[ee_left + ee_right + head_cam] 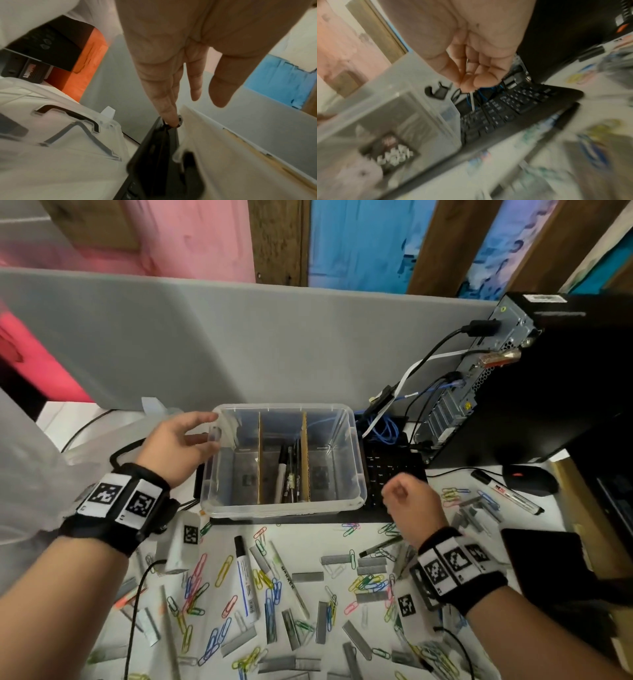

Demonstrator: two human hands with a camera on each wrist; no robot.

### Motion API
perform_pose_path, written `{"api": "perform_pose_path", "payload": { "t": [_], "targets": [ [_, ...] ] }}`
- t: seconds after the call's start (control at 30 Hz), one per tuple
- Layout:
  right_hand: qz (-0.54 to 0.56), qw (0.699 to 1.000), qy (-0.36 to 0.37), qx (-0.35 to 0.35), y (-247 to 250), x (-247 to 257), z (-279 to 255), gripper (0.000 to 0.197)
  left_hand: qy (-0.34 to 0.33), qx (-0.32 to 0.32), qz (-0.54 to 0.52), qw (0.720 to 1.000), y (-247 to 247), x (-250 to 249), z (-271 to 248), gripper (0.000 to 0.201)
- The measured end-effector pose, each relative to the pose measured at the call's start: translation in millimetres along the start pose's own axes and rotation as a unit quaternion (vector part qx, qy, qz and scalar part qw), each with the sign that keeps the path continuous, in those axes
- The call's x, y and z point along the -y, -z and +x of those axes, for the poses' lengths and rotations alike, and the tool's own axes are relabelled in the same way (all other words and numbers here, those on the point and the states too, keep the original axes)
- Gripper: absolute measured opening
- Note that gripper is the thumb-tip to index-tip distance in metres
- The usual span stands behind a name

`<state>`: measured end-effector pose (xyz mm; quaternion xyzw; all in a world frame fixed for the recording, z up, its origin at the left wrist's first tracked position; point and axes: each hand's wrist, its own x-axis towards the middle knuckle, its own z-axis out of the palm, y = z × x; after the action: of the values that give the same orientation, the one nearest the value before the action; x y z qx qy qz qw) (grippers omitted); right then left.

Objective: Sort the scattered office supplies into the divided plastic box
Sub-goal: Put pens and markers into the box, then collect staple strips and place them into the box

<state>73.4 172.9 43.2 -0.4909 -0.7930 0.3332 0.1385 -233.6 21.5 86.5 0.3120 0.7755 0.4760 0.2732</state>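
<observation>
The clear divided box stands on a black keyboard. Two cardboard dividers split it into three compartments. Several pens lie in the middle one; both side ones look bare. My left hand is at the box's left wall with straight fingers, and in the left wrist view a fingertip touches the box's rim. My right hand hovers right of the box with fingers curled; the blurred right wrist view of this hand shows nothing plainly held.
Coloured paper clips, grey staple strips and a white marker litter the white desk in front. Another marker, a mouse and a computer tower with cables stand right. Translucent plastic lies left.
</observation>
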Motion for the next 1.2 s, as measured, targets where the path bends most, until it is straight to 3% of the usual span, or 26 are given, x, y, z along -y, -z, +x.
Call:
{"api": "perform_pose_path", "payload": {
  "t": [0.1,0.17,0.33,0.4,0.53,0.67,0.73,0.9,1.07,1.2],
  "targets": [
    [-0.092,0.987,0.001,0.133,-22.5,-15.0,-18.3,0.017,-0.002,-0.023,-0.015,1.0,-1.8,10.9,-14.2,0.046],
    [-0.153,0.968,0.031,0.195,-39.6,-18.9,-23.7,0.032,0.008,-0.035,0.019,0.999,-6.0,18.3,-27.5,0.055],
    [-0.236,0.946,0.086,0.206,-65.2,-18.6,-20.7,0.056,0.006,-0.087,0.052,0.995,-20.7,25.1,-66.0,0.064],
    [-0.274,0.936,0.092,0.201,-69.9,-16.6,-20.7,0.056,0.004,-0.118,0.048,0.992,-22.8,29.7,-78.2,0.055],
    [-0.31,0.928,0.088,0.189,-75.9,-12.2,-27.0,0.052,-0.001,-0.178,0.013,0.984,-21.7,42.2,-97.5,0.008],
    [-0.308,0.929,0.086,0.188,-79.4,-9.8,-29.1,0.051,0.012,-0.088,0.132,0.987,-33.4,57.2,-114.9,0.025],
    [-0.299,0.93,0.086,0.193,-80.6,-8.5,-32.4,0.05,0.004,-0.024,0.177,0.984,-47.5,58.9,-122.5,0.023],
    [-0.263,0.925,0.136,0.237,-87.7,-10.5,-48.0,0.049,-0.021,0.111,0.285,0.952,-81.2,73.9,-112.4,0.027],
    [-0.188,0.962,0.096,0.175,-81.6,-21.0,-31.5,0.048,-0.035,0.167,0.371,0.913,-101.9,79.3,-96.7,0.049],
    [-0.167,0.964,0.101,0.182,-81.1,-18.6,-21.2,0.038,-0.01,0.181,0.405,0.896,-107.0,85.5,-88.2,0.059]
  ]
}}
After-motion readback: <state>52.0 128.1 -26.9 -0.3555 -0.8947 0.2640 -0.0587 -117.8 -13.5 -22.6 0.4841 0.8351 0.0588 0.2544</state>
